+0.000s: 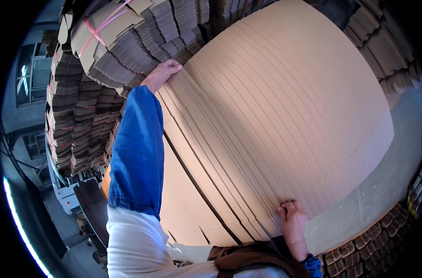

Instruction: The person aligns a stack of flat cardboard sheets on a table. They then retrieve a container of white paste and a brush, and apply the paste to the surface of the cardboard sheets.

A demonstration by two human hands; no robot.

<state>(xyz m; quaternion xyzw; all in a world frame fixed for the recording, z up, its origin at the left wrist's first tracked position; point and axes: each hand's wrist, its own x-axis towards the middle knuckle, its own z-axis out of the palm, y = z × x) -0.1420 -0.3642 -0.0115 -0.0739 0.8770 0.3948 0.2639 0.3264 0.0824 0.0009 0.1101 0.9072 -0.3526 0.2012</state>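
Observation:
A fanned pile of large flat brown cardboard sheets [289, 88] spreads in front of me, their edges overlapping like shingles. My left hand [163, 73], its arm in a blue sleeve cover, is closed on the far left edge of the sheets. At their near edge, my right hand [293, 218] has its fingers curled over the cardboard, closed on it. Between the two hands runs a band of closely spaced sheet edges. Several more sheets [183, 190] lie to the left of that band, with dark gaps between them. How many sheets each hand grips is hidden.
Bundled flattened cardboard [123, 37] tied with pink strapping is stacked high at the far left. More cardboard stacks [377, 41] stand at the far right, and another pile [364, 241] at the lower right. Grey floor [340, 224] shows beyond the near right edge.

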